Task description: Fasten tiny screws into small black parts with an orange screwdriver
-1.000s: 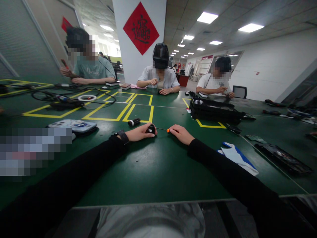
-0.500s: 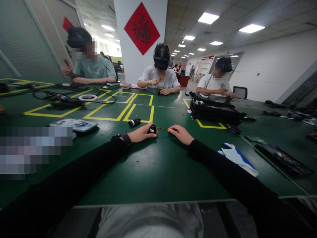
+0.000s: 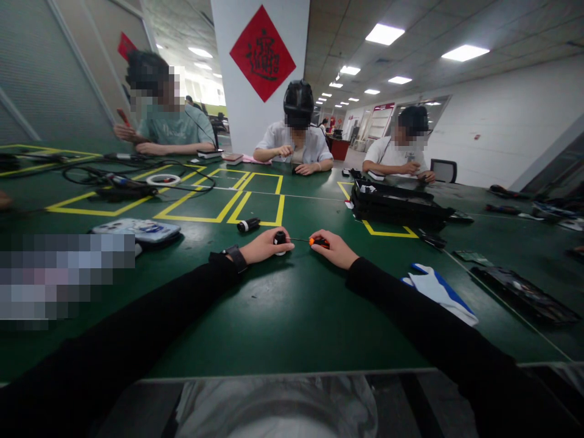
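1. The black cylindrical piece (image 3: 279, 238) is near the middle of the table (image 3: 274, 328), roughly midway between its near and far edges; whether it touches the surface I cannot tell. A pale band now shows at its lower end, where half a second ago a white mark sat on its side, so it appears to have turned.
2. The left hand (image 3: 264, 246) is curled around this piece, thumb on the near side, fingers mostly hidden behind.
3. The right hand (image 3: 335, 248) is closed on the screwdriver (image 3: 320, 243), fingers bent over its handle. More of the orange and black handle shows than a second ago, when little beyond the orange end was visible.
4. The thin shaft points toward the left hand and the piece; whether its tip touches the piece I cannot tell.
5. Just beyond the left hand, a second black cylinder (image 3: 248, 225) lies on its side, as before.
6. Toward the table's right edge lie a blue and white glove (image 3: 440, 295) and, farther back, a long black housing (image 3: 396, 204), both unmoved.
7. Three co-workers sit along the far edge.
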`<action>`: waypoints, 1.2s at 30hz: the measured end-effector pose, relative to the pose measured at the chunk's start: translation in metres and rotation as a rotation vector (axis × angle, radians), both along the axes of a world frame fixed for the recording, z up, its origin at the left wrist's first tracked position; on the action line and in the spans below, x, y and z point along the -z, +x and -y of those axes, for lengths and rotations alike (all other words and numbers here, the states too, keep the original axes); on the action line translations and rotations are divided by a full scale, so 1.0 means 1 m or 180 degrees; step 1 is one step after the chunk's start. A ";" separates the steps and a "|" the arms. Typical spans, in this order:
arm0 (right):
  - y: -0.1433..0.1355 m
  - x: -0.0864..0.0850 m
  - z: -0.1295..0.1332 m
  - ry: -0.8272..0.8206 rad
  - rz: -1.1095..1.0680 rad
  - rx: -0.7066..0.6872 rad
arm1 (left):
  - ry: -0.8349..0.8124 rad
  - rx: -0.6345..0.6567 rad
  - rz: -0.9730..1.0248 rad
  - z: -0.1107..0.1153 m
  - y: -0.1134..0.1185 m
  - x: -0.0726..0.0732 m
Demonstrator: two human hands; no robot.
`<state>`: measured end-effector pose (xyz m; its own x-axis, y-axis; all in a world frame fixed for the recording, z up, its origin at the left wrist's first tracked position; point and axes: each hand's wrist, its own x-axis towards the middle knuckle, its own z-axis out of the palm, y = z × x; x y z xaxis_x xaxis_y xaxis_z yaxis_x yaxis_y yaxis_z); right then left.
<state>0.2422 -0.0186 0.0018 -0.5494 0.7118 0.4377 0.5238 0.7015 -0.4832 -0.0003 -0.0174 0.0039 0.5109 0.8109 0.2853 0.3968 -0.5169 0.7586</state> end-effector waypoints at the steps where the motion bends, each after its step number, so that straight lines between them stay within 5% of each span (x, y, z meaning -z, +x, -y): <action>1: 0.000 0.000 0.000 0.0090 0.0101 0.0028 | 0.0049 -0.0028 0.0002 0.000 0.000 0.000; 26: -0.004 0.000 0.002 0.0258 0.0360 0.0143 | -0.0601 0.0468 0.0508 -0.011 -0.004 0.002; 36: -0.003 -0.001 0.006 0.0127 0.0178 0.0137 | -0.0060 0.0346 0.0118 -0.006 -0.003 0.001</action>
<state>0.2392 -0.0249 0.0025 -0.5432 0.7178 0.4356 0.5793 0.6959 -0.4244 -0.0028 -0.0111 0.0028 0.5855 0.7566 0.2910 0.3106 -0.5409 0.7816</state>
